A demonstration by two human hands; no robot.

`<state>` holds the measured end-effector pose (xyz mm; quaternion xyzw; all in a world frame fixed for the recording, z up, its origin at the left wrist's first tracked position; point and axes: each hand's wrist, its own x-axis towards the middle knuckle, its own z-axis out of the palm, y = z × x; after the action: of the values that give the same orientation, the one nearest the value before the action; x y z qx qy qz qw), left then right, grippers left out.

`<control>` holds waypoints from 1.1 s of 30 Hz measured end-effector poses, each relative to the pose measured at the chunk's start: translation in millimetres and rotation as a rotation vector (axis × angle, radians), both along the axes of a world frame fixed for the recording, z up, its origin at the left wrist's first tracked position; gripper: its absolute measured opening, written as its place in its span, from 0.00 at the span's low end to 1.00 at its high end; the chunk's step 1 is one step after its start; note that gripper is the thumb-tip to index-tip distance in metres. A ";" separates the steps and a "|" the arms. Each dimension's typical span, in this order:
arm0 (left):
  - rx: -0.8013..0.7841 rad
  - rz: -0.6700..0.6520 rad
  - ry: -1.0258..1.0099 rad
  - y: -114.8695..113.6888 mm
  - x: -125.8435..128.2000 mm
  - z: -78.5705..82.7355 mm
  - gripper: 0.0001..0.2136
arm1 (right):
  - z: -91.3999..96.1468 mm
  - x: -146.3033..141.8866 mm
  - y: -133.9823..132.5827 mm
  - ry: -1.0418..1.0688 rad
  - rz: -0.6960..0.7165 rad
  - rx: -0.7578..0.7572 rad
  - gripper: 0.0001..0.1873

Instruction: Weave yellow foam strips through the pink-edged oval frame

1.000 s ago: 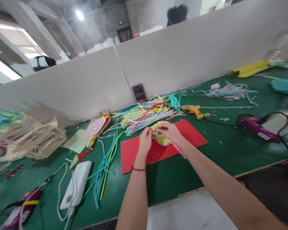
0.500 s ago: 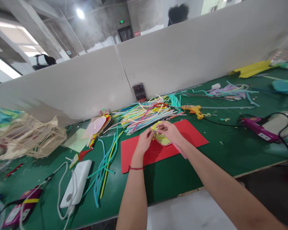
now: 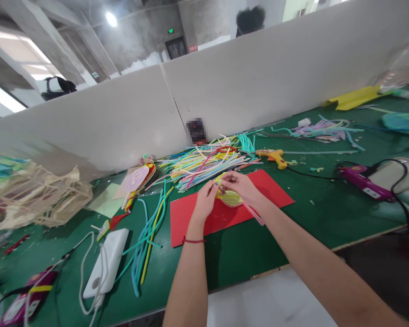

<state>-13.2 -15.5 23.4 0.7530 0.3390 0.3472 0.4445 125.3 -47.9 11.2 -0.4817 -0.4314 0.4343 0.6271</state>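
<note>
My left hand [image 3: 206,198] and my right hand [image 3: 240,186] meet above a red sheet [image 3: 187,218]. Their fingertips pinch the top edge of a round, yellow, fan-like craft piece [image 3: 232,199]. Its face looks ridged and its rim pale. A pink strip [image 3: 254,213] sticks out from its lower right, below my right wrist. Something small and greyish sits between the fingertips, too small to make out. Behind the hands lies a pile of long, thin, coloured craft strips [image 3: 207,163].
An orange glue gun [image 3: 276,156] lies right of the pile. On the left are a white power bank [image 3: 107,263] with a cable, blue and yellow strips [image 3: 150,240], a purple fan-shaped piece [image 3: 136,178] and a stick frame [image 3: 54,197]. A purple device [image 3: 366,184] lies at right.
Both hands stay on the yellow piece, which appears tilted slightly flatter, with the fingertips shifted a little at its top edge. The whole view has drifted slightly.
</note>
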 end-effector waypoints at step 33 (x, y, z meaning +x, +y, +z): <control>-0.084 0.262 -0.070 9.7 6.3 -21.0 0.07 | -12.2 0.9 5.3 -0.222 0.086 -0.098 0.16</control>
<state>-6.9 -5.8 2.4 0.6705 0.4328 0.4138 0.4380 126.2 -42.5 -1.0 -0.5378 -0.4968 0.4254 0.5320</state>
